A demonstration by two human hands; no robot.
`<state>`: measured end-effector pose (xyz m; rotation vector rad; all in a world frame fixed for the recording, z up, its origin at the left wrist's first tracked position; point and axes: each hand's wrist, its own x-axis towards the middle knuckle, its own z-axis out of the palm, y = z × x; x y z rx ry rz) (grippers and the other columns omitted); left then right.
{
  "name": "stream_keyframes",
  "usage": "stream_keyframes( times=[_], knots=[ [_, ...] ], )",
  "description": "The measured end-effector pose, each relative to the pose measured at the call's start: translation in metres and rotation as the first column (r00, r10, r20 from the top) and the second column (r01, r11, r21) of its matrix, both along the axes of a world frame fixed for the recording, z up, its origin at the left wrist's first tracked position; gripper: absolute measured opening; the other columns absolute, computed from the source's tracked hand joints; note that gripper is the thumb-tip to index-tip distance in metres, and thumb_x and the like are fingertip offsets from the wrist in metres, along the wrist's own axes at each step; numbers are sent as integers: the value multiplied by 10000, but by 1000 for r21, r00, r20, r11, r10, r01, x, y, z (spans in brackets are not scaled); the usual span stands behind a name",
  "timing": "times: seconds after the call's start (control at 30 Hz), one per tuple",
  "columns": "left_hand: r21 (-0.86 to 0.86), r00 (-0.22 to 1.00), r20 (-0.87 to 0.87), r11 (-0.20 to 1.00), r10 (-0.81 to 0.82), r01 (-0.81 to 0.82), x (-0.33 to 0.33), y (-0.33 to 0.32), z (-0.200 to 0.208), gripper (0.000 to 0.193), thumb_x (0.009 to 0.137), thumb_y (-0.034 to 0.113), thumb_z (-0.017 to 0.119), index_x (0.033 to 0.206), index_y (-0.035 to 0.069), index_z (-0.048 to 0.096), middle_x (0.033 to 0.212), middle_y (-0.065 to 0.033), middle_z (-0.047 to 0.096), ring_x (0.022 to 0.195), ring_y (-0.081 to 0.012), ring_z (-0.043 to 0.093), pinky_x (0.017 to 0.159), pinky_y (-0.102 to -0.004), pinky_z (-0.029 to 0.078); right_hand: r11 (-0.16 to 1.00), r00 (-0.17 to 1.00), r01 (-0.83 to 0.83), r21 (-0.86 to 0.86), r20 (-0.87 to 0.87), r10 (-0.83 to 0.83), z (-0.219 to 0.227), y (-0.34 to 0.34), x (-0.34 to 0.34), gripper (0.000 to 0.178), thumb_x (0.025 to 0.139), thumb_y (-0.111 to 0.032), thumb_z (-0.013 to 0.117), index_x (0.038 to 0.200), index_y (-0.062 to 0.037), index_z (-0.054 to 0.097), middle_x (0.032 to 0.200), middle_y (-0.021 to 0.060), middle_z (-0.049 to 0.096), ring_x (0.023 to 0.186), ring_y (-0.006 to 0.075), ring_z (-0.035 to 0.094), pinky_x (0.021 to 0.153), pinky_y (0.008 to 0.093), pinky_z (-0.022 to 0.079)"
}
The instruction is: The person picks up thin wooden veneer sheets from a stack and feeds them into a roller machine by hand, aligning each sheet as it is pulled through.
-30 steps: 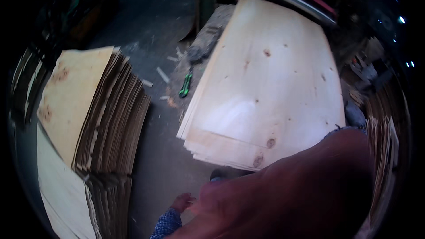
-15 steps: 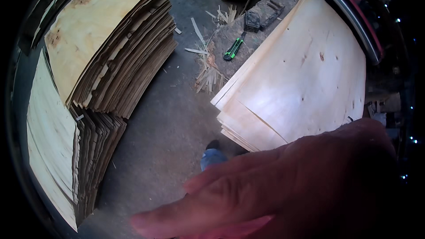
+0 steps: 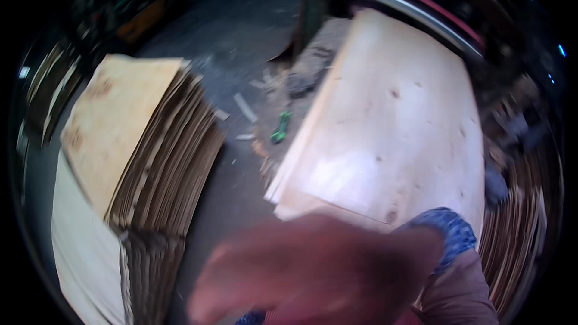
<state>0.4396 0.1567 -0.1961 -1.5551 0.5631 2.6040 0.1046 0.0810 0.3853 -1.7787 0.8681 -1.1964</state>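
My right hand [image 3: 319,265] is raised close in front of the view, low and central, its fingers pointing left. Motion smears them, so their grip does not show. A blue patterned cuff [image 3: 453,233] rings the wrist, above a dull pink sleeve [image 3: 460,289]. Beyond the hand lies a pile of pale wood veneer sheets [image 3: 409,132] with small dark knots; the hand overlaps its near edge in the picture, and contact cannot be made out. My left hand is not visible; a scrap of similar blue cloth [image 3: 250,318] shows at the lower edge.
At left stands a tall veneer stack [image 3: 126,114] with ragged brown edges. A green utility knife [image 3: 281,127] lies left of the pale sheets, near wood scraps [image 3: 245,107]. A shiny metal roller [image 3: 415,15] spans the far end. More veneer [image 3: 512,247] stands at lower right.
The view has tilted up and shifted, showing more floor at the far side and another stack at right. My right hand now shows its cuff and sleeve, and is more blurred.
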Motion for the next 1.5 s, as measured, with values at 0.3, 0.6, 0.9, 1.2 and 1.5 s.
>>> stream_keyframes(
  times=[0.3, 0.6, 0.9, 1.2, 1.5],
  knots=[
    [-225, 918, -111, 910, -380, 349, -86, -103, 100, 374, 946, 295, 532, 1133, -26, 577, 1012, -123, 662, 781, -197, 628, 723, -307, 514, 835, 864, 273, -477, -261, -431, 39, 106, -35, 141, 688, -143, 648, 658, -65, 534, 604, 53, 478, 522, 183, 503, 420, 265, 395],
    [-185, 660, -721, 977, -210, 108, -303, -31, 345, 454, 992, 335, 455, 1274, -21, 468, 1103, -150, 631, 986, -231, 624, 847, -354, 511, 436, 442, 897, 73, -160, -883, -85, 207, -79, 86, 785, -51, 596, 866, -36, 574, 810, 109, 621, 780, 230, 652, 697, 364, 508],
    [-564, 773, -512, 825, -376, 27, -421, 96, 361, 723, 935, 513, 465, 1447, 35, 285, 1431, -163, 383, 1304, -184, 399, 1079, -317, 323, 52, -83, 934, -353, -358, -930, -215, 251, -118, 481, 816, -83, 604, 1281, -28, 497, 1259, 188, 533, 1149, 353, 526, 962, 406, 428],
    [-557, 904, -246, 814, -350, 164, -363, 54, 285, 386, 970, 359, 495, 1143, 17, 543, 666, -20, 532, 432, -76, 388, 348, -227, 281, -381, -442, 897, -225, -495, -748, -276, 487, -196, 462, 769, -94, 652, 1200, 26, 534, 1235, 235, 538, 1173, 374, 495, 1023, 436, 387],
    [-300, 992, -77, 946, 104, -122, -348, 33, 270, 453, 970, 398, 467, 1158, -13, 439, 1183, -167, 532, 985, -291, 594, 783, -370, 524, -522, -461, 840, -150, -704, -540, -304, 587, -216, 480, 750, -177, 695, 1150, 38, 541, 1177, 235, 574, 1087, 400, 539, 974, 471, 396]
  ],
)
